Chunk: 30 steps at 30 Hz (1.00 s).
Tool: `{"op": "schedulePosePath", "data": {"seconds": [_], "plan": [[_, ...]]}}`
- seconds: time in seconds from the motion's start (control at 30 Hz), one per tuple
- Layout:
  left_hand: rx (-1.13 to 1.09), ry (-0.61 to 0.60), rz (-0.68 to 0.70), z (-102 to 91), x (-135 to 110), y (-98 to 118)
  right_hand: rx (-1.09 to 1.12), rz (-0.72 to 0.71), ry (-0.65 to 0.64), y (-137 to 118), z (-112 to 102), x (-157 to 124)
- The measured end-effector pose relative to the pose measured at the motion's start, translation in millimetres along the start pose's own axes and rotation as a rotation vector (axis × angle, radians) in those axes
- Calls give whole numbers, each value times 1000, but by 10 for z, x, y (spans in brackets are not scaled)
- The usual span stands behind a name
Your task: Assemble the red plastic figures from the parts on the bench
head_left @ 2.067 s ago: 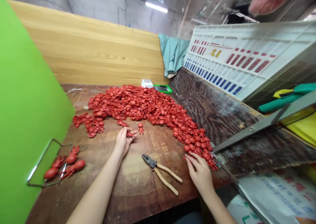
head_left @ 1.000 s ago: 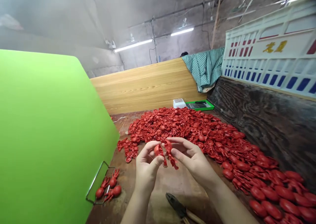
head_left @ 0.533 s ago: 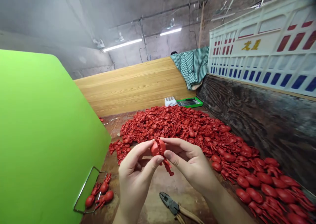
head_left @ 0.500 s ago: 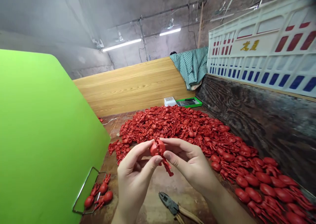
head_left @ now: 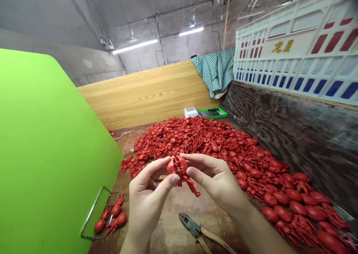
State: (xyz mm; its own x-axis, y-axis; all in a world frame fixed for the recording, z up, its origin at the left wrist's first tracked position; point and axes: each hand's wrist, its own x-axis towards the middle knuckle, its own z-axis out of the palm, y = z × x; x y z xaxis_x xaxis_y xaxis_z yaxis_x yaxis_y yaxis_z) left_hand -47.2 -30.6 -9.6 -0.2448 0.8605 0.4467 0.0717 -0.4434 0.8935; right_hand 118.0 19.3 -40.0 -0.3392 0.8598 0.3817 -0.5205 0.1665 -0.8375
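Observation:
Between my two hands, above the near part of the table, are two red plastic figure halves with a narrow gap between them. My left hand [head_left: 152, 187] pinches the rounded left half [head_left: 171, 167] between thumb and fingers. My right hand [head_left: 215, 179] is closed on the right half [head_left: 183, 166], from which thin limbs hang down at a slant. The inner faces of the halves show only in part. Below the hands lies a pair of pliers [head_left: 192, 226] with tan handles. Behind them is a large heap of red figure parts [head_left: 181, 134].
Assembled-looking red figures [head_left: 298, 208] lie in rows at the right. Several more [head_left: 116, 211] lie by a metal wire handle [head_left: 93, 213] at the green panel [head_left: 56, 146]. A white crate [head_left: 279, 65] stands on the dark right wall; a green tray [head_left: 222, 113] is at the back.
The two halves have come further apart, and the gap between them is wider. Both hands still hold them. The view has shifted slightly.

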Motion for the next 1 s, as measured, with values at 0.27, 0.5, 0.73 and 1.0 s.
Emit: {"op": "schedulePosePath", "data": {"seconds": [0.27, 0.5, 0.73, 1.0], "plan": [[69, -15, 24, -21, -23, 15, -10, -35, 1, -15, 22, -28], [3, -132, -36, -91, 3, 25, -50, -18, -11, -71, -34, -20], [-3, -143, -54, -112, 1, 5, -90, -107, -15, -104, -22, -41], [23, -202, 16, -94, 10, -4, -230, -222, -104, -112, -105, -46]]}}
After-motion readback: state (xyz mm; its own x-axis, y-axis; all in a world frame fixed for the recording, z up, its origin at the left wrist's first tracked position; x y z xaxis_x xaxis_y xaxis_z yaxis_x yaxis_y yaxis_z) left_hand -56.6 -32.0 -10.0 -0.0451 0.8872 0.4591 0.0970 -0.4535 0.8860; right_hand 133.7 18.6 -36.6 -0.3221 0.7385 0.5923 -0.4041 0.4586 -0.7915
